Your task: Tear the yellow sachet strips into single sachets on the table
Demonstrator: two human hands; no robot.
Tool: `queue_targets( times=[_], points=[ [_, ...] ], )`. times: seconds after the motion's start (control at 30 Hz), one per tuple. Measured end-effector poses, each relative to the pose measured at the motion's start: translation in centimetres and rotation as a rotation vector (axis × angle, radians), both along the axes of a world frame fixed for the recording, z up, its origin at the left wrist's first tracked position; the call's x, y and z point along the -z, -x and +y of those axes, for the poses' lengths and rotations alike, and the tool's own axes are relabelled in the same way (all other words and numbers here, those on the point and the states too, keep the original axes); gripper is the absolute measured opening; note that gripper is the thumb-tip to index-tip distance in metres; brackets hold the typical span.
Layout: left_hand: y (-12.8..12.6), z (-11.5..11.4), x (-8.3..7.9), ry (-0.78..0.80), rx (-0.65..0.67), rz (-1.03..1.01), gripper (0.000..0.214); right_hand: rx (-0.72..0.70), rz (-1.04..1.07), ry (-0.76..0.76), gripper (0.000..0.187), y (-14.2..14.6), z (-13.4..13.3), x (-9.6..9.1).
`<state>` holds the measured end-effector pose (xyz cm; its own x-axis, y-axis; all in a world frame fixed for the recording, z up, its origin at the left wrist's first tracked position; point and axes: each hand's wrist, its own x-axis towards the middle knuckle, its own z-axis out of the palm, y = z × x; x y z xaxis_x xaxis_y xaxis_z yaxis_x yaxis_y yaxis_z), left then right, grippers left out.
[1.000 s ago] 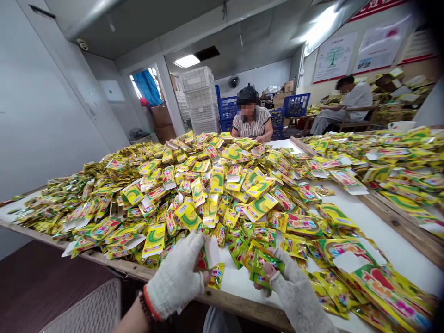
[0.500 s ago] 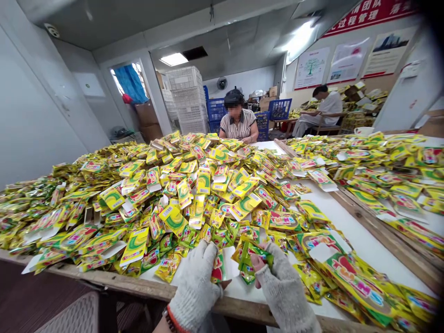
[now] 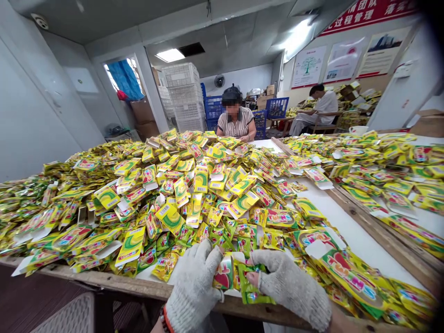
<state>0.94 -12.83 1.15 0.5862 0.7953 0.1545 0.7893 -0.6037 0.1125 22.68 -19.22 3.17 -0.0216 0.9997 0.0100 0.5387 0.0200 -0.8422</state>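
My left hand (image 3: pixel 194 282), in a white knitted glove with bare fingertips, is closed around a small printed carton (image 3: pixel 224 274) with a watermelon picture and an open white flap. Facing it from the right, my gloved right hand (image 3: pixel 291 282) pinches green and yellow foil sachets (image 3: pixel 250 290) between thumb and fingers. These sachets are at the carton's right end; whether any are inside cannot be made out. A large heap of yellow cartons (image 3: pixel 170 217) and loose sachets (image 3: pixel 166 266) lies just beyond both hands.
A wooden strip (image 3: pixel 360 217) divides the white tabletop (image 3: pixel 322 196). More large printed cartons (image 3: pixel 354 277) lie at the right. A wooden rim (image 3: pixel 104 278) edges the table's front. One person (image 3: pixel 237 121) sits across the table, another (image 3: pixel 322 108) farther back. White crates (image 3: pixel 183 95) are stacked behind.
My right hand has moved the sachets left and slightly down, up against the carton's end. The carton has turned so more of its printed face shows. My left hand keeps its hold.
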Motion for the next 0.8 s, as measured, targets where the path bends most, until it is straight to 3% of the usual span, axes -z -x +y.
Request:
queue_targets(
  times=[0.2,0.37,0.5,0.63,0.7,0.8],
  points=[
    [-0.4,0.2,-0.9,0.032,0.11,0.111,0.066,-0.098,-0.185,0.129,0.019,-1.1,0.1,-1.0],
    [-1.3,-0.2,-2.1,-0.004,0.154,0.194,0.055,-0.165,-0.08,0.169,0.025,-1.8,0.6,-0.7],
    [-1.9,-0.4,-2.6,-0.005,0.154,0.172,0.053,-0.044,-0.042,0.042,0.02,-1.7,0.9,-0.3],
    [-2.4,-0.9,-2.4,0.039,0.028,0.055,0.053,0.158,-0.152,-0.121,0.019,0.0,0.4,0.1],
    [-2.8,-1.3,-2.4,0.073,-0.035,0.041,0.057,0.221,-0.185,-0.106,0.02,1.0,0.0,0.4],
    [-3.0,-1.7,-2.5,0.127,-0.045,0.104,0.065,0.143,-0.161,-0.019,0.021,1.4,-0.3,0.7]
  ],
)
